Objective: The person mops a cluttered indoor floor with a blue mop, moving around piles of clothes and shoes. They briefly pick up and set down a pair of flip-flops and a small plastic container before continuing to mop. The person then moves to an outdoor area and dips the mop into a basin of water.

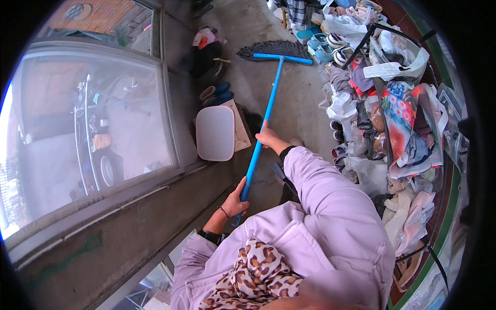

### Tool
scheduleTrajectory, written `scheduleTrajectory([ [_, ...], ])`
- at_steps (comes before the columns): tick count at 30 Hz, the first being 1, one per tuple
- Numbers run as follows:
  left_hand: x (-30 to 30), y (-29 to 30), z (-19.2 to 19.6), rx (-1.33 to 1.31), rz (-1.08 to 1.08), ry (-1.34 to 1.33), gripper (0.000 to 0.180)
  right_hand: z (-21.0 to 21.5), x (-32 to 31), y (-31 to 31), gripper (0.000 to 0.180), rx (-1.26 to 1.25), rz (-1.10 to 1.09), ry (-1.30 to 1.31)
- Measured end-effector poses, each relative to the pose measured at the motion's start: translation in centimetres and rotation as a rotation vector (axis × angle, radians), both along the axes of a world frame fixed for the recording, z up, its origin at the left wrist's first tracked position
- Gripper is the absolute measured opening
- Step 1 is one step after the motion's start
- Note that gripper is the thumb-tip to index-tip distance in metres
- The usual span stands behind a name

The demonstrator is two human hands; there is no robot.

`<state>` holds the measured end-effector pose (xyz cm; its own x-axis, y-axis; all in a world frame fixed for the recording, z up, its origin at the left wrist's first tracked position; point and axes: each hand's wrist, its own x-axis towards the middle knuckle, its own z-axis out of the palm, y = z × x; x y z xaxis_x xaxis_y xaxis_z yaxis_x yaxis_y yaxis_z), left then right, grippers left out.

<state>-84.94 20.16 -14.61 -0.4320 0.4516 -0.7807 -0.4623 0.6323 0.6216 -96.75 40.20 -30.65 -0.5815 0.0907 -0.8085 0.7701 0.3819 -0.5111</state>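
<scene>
Blue plastic forms the long straight handle of a broom (266, 116), which runs from the lower centre of the view up to a blue crossbar at the far end. Under that crossbar sits a wide, flat fan of dark bristles, spread on the grey concrete floor (299, 98) well ahead of the person. The handle is smooth and round, with a small hanging loop at its near end.

Left hand (235, 200): grip closed around the near end of the handle, just above the loop; a thin bracelet circles the wrist. Right hand (268, 138): grip closed around the handle farther up, near its middle. Both sleeves belong to a pale lilac padded jacket (330, 217), soft and quilted; a scarf (258, 279) with a brown and cream leopard pattern lies at the collar.

To the left of the handle, a white rounded-rectangular plastic lid (215, 133) rests on a pale board. Beyond it, dark and blue shoes (217, 94) stand beside a low concrete wall topped by a large pane of glass (88, 134). To the right of the broom, a tall heap of clothes and crumpled plastic bags (392, 119) leans on a black metal frame, with several sandals (323, 44) near the bristles.
</scene>
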Motion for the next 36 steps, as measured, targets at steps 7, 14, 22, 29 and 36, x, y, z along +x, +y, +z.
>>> scheduleTrajectory([
  [7, 5.6, -5.1, -0.6, -0.043, -0.185, 0.273, 0.083, -0.3, 6.3, -2.7, 0.085, -0.067, 0.075, 0.003],
  [14, 14.8, -10.5, 0.1, -0.023, 0.125, 0.209, 0.071, 0.9, 12.6, -7.3, 0.094, -0.14, 0.339, -0.009],
  [22, 23.9, -12.1, 2.8, 0.063, 0.469, 0.074, 0.069, 0.6, 19.7, -11.2, 0.08, -0.544, 0.355, -0.231],
  [29, 25.0, -6.5, -1.9, 0.119, 0.746, 0.004, 0.071, -2.0, 16.2, -8.7, 0.069, -0.478, 0.296, -0.189],
  [36, 17.6, -0.4, -5.0, 0.168, 0.778, 0.073, 0.073, -5.1, 7.8, -5.5, 0.075, -0.146, 0.225, -0.029],
])
